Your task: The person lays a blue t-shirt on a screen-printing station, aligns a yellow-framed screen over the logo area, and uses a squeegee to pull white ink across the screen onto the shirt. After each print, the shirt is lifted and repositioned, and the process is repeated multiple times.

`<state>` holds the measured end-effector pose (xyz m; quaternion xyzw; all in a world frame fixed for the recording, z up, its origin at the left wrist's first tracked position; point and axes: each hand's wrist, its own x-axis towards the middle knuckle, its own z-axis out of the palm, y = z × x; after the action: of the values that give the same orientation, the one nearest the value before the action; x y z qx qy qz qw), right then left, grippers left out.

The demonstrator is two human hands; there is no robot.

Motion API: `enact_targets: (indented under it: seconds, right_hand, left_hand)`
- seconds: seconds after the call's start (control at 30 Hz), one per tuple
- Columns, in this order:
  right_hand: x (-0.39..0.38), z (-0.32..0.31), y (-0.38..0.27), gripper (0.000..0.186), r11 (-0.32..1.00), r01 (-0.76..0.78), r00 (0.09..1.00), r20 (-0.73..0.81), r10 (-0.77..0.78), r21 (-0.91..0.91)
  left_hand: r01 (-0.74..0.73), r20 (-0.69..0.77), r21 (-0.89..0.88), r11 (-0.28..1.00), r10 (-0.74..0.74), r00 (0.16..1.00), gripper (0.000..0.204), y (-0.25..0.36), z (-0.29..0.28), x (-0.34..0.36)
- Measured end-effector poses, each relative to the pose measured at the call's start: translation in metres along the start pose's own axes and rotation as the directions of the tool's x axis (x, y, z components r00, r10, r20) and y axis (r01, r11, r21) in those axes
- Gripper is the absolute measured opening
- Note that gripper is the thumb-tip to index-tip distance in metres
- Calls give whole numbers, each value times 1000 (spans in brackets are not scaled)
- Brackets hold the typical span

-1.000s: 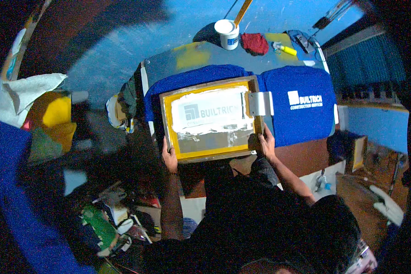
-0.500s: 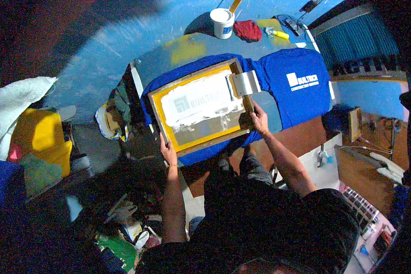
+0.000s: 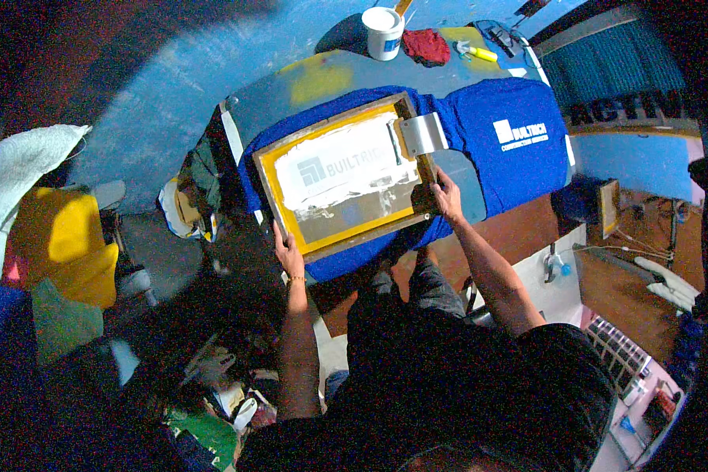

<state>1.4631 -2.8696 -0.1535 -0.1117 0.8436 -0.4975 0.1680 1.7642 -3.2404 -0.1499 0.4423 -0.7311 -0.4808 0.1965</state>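
Above blue cloth point(image 3: 330, 269) at the left of the table point(image 3: 417, 76), the framed screen point(image 3: 342, 177) is gripped at its ends by the left hand point(image 3: 289, 256) and right hand point(image 3: 447, 197), its long axis slanted toward the far right corner, more steeply than a second ago.

Left grip point(image 3: 289, 256), right grip point(image 3: 448, 198) — curled

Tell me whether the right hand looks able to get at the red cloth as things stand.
Probably not right away: the right hand holds the framed screen, and the red cloth lies farther across the table, though nothing covers it.
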Motion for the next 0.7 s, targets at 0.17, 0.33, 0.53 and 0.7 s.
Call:
enact_targets:
  seconds: [0.17, 0.33, 0.53, 0.7]
  right_hand:
    - [7, 1, 9, 63, 1000, -1, 1000, -9, 1, 29]
    - [10, -1, 13, 63, 997, -68, 997, 26, 67, 30]
    - [15, -1, 21, 66, 992, -90, 994, 68, 84, 87]
    - [15, -2, 20, 62, 983, -42, 999, 4, 44, -181]
  left_hand:
    - [100, 49, -28, 995, -99, 994, 60, 2, 3, 2]
    - [-77, -38, 9, 997, 78, 996, 62, -3, 9, 4]
    - [4, -10, 1, 1000, -4, 1000, 62, -8, 11, 4]
    - [22, 12, -58, 998, -21, 1000, 61, -16, 17, 6]
